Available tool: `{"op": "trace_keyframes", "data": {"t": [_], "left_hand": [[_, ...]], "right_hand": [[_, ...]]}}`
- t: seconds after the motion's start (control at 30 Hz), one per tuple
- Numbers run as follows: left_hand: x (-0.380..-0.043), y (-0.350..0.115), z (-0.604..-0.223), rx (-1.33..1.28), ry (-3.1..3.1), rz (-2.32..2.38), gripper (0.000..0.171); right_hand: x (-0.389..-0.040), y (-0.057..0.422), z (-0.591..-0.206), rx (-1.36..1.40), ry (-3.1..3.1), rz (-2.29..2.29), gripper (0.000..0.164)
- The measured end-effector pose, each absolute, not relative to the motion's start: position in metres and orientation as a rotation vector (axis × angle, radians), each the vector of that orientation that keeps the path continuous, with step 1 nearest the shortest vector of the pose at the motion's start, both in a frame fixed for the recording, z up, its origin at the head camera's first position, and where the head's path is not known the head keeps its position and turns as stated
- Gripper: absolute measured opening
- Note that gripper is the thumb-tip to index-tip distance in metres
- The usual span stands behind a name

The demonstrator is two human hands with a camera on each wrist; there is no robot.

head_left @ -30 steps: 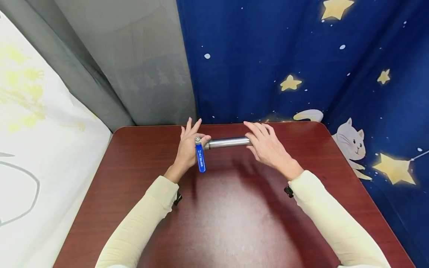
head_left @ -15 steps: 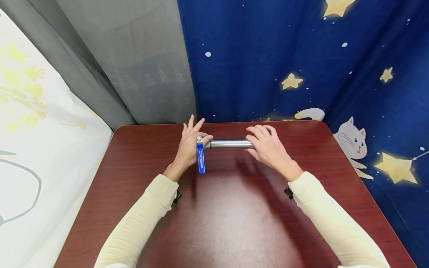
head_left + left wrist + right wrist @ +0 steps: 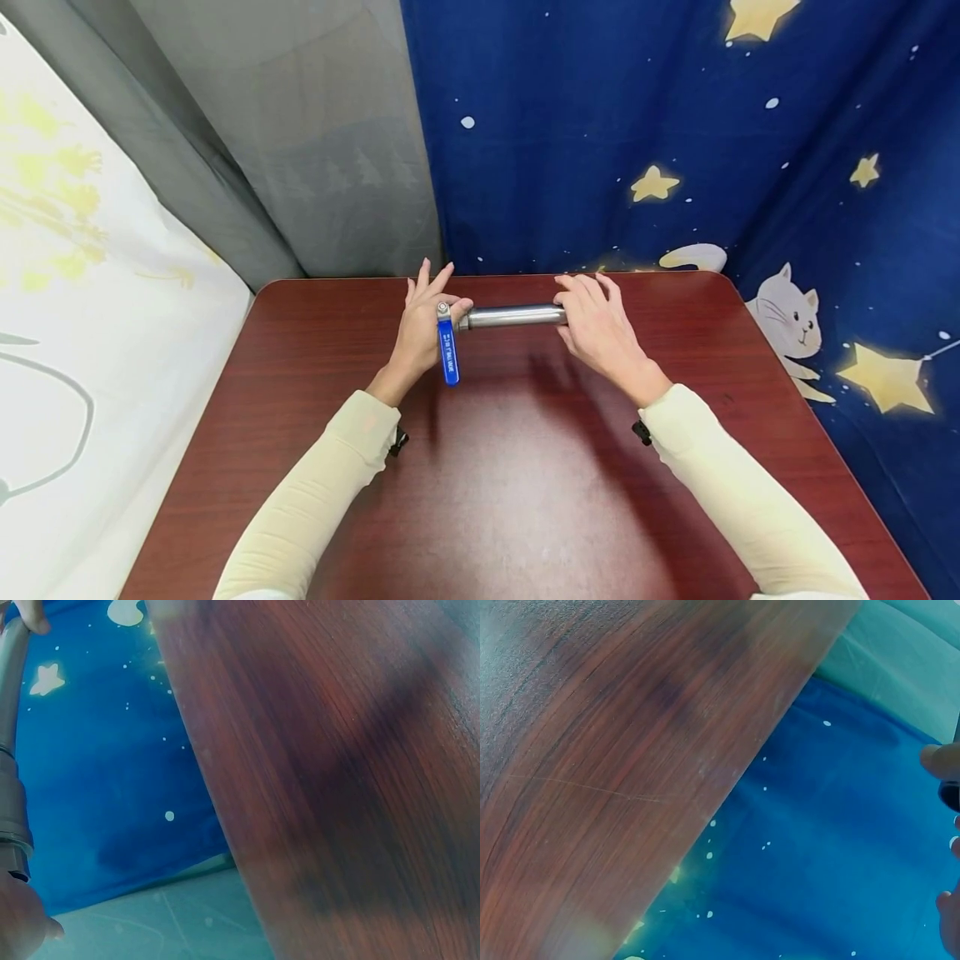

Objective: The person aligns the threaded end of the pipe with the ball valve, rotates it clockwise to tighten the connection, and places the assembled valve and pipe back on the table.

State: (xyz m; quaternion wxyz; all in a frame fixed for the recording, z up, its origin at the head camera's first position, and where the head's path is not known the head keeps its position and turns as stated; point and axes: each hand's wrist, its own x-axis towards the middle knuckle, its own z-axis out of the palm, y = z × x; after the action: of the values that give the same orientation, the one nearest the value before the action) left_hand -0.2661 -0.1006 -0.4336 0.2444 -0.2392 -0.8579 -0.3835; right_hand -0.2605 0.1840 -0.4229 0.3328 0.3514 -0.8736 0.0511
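My left hand [image 3: 417, 335] grips a ball valve with a long blue lever [image 3: 448, 354] pointing toward me; its other fingers spread upward and the valve body is mostly covered. A shiny steel pipe [image 3: 517, 316] runs from the valve to the right, nearly level above the table. Around the pipe's far end curl the fingers of my right hand [image 3: 603, 329], hiding that end. In the left wrist view the pipe [image 3: 9, 690] and a wider collar [image 3: 12, 806] show at the left edge. The right wrist view catches fingers [image 3: 943, 761] beside a dark round pipe end [image 3: 950, 796].
A reddish-brown wooden table [image 3: 510, 467] lies under both hands, with its back edge just beyond them. Behind it hang a grey curtain [image 3: 337, 150] and a blue starry curtain [image 3: 555, 150]. White printed cloth [image 3: 97, 333] hangs at the left.
The right hand has shifted slightly right along the pipe, its fingers bending and then loosening a little. The pipe's right end tips slightly up compared with half a second ago. The left hand barely moves.
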Motion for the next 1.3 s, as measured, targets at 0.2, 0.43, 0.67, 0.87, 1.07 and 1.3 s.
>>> {"op": "trace_keyframes", "data": {"t": [0.2,0.43,0.67,0.87,1.07,1.3], "left_hand": [[-0.2667,-0.1013,-0.4344,-0.662,-2.331,-1.046,0.035],[-0.2669,-0.1035,-0.4359,-0.629,-2.344,-1.052,0.040],[-0.2676,-0.1034,-0.4346,-0.634,-2.347,-1.030,0.039],[-0.2665,-0.1018,-0.4343,-0.606,-2.362,-1.062,0.041],[-0.2670,-0.1019,-0.4353,-0.600,-2.369,-1.081,0.041],[-0.2661,-0.1013,-0.4336,-0.639,-2.357,-1.042,0.041]], "right_hand": [[-0.2601,0.1825,-0.4227,0.941,-2.271,0.092,0.025],[-0.2604,0.1821,-0.4224,0.968,-2.286,0.045,0.032],[-0.2600,0.1845,-0.4234,0.969,-2.315,0.004,0.038],[-0.2604,0.1874,-0.4263,0.934,-2.292,0.061,0.045],[-0.2613,0.1887,-0.4288,0.915,-2.286,0.125,0.033],[-0.2610,0.1900,-0.4314,0.935,-2.256,0.119,0.019]]}}
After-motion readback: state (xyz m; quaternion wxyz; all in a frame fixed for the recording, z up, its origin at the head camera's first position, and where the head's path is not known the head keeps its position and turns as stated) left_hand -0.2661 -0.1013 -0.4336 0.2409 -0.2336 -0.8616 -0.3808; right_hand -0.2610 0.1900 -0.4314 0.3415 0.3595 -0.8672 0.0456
